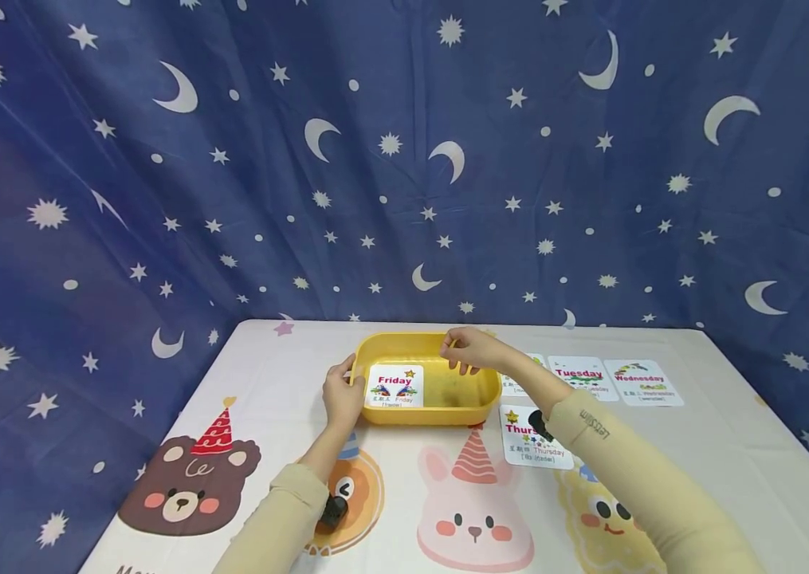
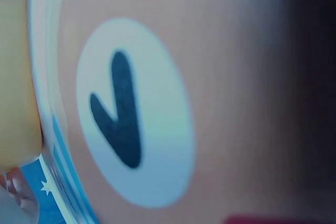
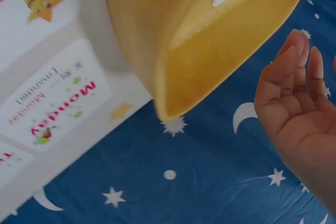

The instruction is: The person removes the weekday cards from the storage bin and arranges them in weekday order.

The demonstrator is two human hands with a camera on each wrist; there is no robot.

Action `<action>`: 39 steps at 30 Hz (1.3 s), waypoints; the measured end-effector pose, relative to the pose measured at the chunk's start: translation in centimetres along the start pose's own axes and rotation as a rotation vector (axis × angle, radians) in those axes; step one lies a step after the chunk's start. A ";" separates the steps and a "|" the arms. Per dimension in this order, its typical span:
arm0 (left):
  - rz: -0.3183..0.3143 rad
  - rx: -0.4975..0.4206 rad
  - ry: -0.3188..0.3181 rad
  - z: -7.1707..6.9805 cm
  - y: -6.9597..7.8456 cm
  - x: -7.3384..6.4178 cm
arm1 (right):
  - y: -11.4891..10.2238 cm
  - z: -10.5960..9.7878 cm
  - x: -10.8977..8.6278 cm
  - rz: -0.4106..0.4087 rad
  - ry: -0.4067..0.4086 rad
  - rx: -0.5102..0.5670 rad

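Note:
A yellow plastic tray stands on the table near its far edge. Inside it, on the left, is a white "Friday" card. My left hand grips the tray's left rim, thumb at the rim and fingers along the outer wall. Over the tray's right part hovers my right hand, its fingers loosely bent. Nothing sits between those fingers in the right wrist view, where the "Monday" card also shows. Just right of the tray lies a "Thursday" card, partly covered by the right wrist's black camera.
Farther right are a "Tuesday" card and a "Wednesday" card. The white tablecloth carries printed animals, including a bear and a rabbit. A blue curtain with moons and stars hangs behind.

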State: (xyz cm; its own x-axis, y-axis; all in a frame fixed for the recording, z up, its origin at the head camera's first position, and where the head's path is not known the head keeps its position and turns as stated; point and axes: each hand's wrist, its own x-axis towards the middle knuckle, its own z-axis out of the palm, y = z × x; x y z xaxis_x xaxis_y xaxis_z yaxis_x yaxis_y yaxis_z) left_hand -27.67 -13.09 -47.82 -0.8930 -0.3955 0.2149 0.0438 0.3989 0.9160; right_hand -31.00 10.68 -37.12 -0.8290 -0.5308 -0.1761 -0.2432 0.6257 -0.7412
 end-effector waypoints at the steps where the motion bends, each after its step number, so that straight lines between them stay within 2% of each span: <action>1: 0.001 0.001 0.000 0.0 0.0 0.0 | -0.2 0.0 0.2 0.001 -0.014 -0.015; 11: 0.001 0.033 0.003 -0.1 0.2 0.1 | -1.3 0.7 2.5 -0.009 -0.163 -0.146; 19: -0.004 0.030 -0.008 0.0 0.3 0.0 | -1.5 0.3 4.0 -0.014 -0.207 -0.228; 23: -0.007 0.027 0.002 0.0 0.4 -0.1 | -1.1 0.1 5.0 -0.028 -0.256 -0.263; 24: -0.008 0.030 0.007 0.0 0.4 -0.1 | -0.2 0.2 5.9 -0.071 -0.274 -0.262; 26: -0.010 0.036 0.013 0.0 0.4 0.0 | 0.0 0.3 6.5 -0.086 -0.301 -0.286; 30: -0.017 0.028 0.000 -0.1 0.6 -0.1 | 0.2 0.7 7.2 -0.057 -0.326 -0.394; 32: -0.023 0.020 -0.006 -0.1 0.6 -0.1 | -0.5 0.9 6.9 -0.020 -0.323 -0.481; 39: -0.028 0.024 0.010 0.0 0.6 -0.2 | 0.0 1.9 7.7 -0.135 -0.324 -0.669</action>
State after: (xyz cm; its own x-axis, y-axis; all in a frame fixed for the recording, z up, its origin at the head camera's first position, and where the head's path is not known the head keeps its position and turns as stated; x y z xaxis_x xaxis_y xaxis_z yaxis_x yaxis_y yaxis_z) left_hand -27.47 -12.78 -47.32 -0.8891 -0.4151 0.1929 0.0079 0.4075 0.9132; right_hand -36.45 5.48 -39.68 -0.6059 -0.7041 -0.3704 -0.6713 0.7023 -0.2368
